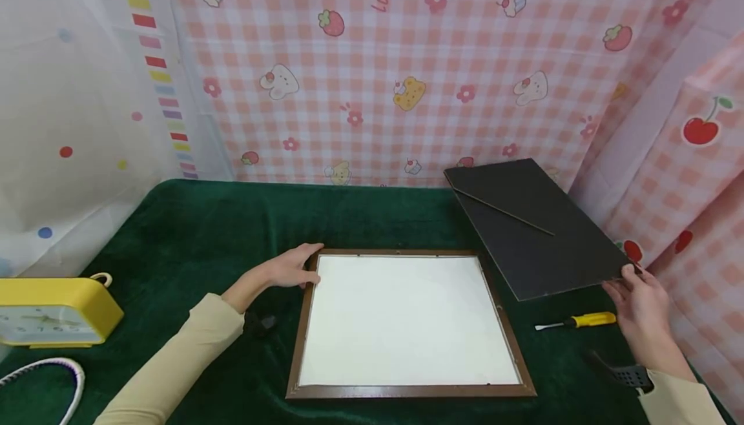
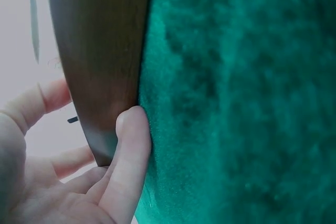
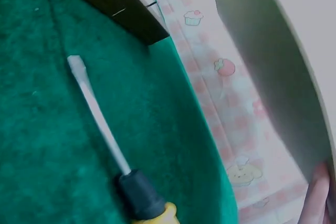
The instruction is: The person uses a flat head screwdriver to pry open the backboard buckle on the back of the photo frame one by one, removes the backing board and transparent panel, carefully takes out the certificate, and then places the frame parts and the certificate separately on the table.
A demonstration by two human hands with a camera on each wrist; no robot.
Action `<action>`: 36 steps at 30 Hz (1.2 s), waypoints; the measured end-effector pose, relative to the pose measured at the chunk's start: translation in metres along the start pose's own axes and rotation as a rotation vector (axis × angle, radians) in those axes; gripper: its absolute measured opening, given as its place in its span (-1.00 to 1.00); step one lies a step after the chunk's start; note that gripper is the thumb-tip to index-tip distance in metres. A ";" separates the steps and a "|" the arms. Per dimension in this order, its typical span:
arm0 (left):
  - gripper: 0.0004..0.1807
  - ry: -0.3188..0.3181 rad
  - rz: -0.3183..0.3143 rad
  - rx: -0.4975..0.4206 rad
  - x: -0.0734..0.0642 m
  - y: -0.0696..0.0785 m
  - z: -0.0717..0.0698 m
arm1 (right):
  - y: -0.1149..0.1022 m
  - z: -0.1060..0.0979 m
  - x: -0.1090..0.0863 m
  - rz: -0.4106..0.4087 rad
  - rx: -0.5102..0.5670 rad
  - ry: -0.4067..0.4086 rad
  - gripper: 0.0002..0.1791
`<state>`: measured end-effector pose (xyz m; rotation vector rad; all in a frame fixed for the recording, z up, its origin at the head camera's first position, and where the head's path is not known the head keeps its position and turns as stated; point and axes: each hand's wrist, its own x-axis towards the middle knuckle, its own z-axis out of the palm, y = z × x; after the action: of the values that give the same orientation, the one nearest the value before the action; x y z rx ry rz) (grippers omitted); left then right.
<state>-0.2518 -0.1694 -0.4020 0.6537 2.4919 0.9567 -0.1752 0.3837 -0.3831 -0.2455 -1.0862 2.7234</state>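
Observation:
A brown picture frame (image 1: 409, 391) lies on the green cloth, with small tabs along its inner edge and a white sheet (image 1: 407, 321) inside it. My left hand (image 1: 289, 267) grips its far left corner. In the left wrist view, thumb and fingers are on either side of the brown frame bar (image 2: 100, 51). Off to the right, my right hand (image 1: 642, 305) pinches the near right corner of a black backing board (image 1: 552, 257) that carries a thin strip. The board is held tilted above the cloth; the right wrist view shows its pale side (image 3: 262, 51).
Between frame and right hand lies a yellow-handled flathead screwdriver (image 1: 593, 319). A yellow clock (image 1: 93, 309) stands at the left, with a white looped band (image 1: 75, 380) in front of it. Patterned curtains (image 1: 372, 89) close off the back and sides.

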 end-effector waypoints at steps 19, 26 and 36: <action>-0.24 0.017 -0.017 0.058 -0.007 0.003 -0.001 | 0.008 -0.033 0.009 0.041 -0.100 0.317 -0.79; -0.23 0.012 -0.010 0.057 -0.008 0.002 0.000 | 0.003 -0.040 0.016 0.142 -0.195 0.344 -0.64; -0.24 0.007 -0.006 0.058 -0.007 0.001 0.000 | -0.004 -0.048 0.026 0.239 -0.313 0.348 -0.66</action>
<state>-0.2454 -0.1724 -0.3997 0.6623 2.5344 0.8892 -0.1892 0.4247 -0.4168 -0.9119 -1.4434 2.5470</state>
